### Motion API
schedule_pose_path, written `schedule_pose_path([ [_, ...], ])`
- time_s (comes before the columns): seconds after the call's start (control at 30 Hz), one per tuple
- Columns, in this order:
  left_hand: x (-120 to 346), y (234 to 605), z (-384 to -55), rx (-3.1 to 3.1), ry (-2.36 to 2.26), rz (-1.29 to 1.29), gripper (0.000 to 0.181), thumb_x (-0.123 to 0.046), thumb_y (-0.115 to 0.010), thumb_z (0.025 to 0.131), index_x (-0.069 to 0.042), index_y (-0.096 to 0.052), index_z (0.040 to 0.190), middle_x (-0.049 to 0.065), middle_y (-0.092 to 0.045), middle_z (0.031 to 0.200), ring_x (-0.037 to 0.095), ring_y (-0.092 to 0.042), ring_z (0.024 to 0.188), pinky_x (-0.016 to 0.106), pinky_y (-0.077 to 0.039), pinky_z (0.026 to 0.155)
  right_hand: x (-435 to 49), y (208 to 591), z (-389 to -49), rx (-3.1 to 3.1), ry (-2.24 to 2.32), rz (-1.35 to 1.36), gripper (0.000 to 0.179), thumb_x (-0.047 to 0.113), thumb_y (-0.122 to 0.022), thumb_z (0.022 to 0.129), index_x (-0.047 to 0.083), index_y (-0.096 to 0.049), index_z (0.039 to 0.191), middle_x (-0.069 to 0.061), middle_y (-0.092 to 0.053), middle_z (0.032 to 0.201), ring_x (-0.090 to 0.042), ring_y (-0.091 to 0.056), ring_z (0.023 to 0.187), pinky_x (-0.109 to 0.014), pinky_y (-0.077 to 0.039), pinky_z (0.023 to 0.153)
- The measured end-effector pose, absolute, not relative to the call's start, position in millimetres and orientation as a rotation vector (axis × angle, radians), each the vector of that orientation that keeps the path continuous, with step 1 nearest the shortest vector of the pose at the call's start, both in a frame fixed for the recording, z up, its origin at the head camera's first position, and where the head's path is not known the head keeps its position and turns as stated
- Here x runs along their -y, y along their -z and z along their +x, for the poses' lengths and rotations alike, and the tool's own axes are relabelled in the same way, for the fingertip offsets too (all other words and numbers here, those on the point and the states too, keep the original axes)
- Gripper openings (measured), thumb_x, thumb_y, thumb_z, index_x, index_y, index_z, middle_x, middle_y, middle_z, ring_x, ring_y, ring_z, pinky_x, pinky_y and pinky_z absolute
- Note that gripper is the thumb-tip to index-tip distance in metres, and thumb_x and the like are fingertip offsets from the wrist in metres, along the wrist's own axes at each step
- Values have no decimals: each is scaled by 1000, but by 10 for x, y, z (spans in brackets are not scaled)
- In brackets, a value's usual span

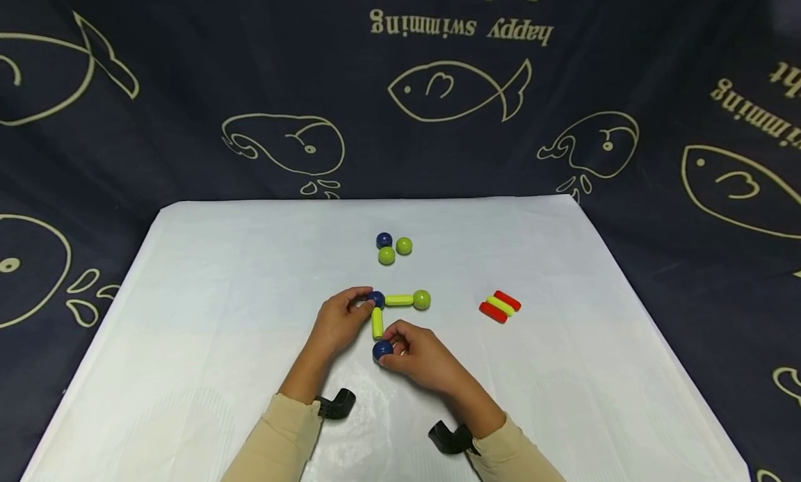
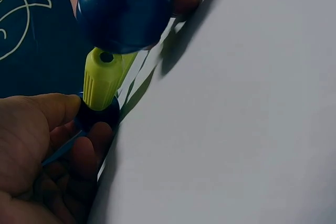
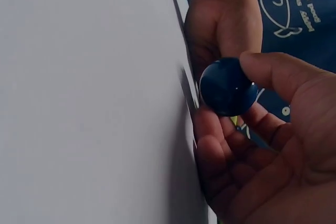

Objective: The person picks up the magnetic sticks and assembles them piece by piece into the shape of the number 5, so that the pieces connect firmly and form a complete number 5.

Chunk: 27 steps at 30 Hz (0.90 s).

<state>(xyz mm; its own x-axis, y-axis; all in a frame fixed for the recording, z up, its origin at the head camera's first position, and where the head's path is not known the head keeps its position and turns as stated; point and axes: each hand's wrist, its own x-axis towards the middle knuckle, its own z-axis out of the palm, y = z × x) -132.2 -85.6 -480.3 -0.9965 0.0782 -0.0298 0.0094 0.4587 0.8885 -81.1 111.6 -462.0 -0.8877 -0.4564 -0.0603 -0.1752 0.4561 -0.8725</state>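
Observation:
My left hand (image 1: 338, 325) pinches a blue ball (image 1: 376, 299) that forms the corner of a small joined piece. From this ball a yellow-green stick (image 1: 399, 300) runs right to a green ball (image 1: 422, 300). A second yellow-green stick (image 1: 377, 323) points from it toward me; in the left wrist view a hole shows in the free end of that stick (image 2: 101, 80). Between thumb and fingers, my right hand (image 1: 422, 357) holds another blue ball (image 3: 227, 87) close to that free end.
Beyond the joined piece, a loose blue ball (image 1: 384, 240) sits beside two green balls (image 1: 386, 256). Two red sticks (image 1: 493, 312) and one yellow-green stick (image 1: 500, 306) lie side by side at the right. A dark printed cloth (image 1: 438, 155) hangs behind the white table (image 1: 250, 259).

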Motion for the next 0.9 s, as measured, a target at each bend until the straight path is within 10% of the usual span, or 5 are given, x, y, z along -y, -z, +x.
schedule_pose_path([
  [0.9,856,4831,-1337,-2630,-1598,89,31,-21,-68,95,-12,-69,125,4,-71,109,13,-56,74,32,-44,67,-1059,4654,-787,-2528,1354,-540,25,17,-77,85,15,-62,105,6,-58,76,-6,-54,67,-24,-44,60],
])
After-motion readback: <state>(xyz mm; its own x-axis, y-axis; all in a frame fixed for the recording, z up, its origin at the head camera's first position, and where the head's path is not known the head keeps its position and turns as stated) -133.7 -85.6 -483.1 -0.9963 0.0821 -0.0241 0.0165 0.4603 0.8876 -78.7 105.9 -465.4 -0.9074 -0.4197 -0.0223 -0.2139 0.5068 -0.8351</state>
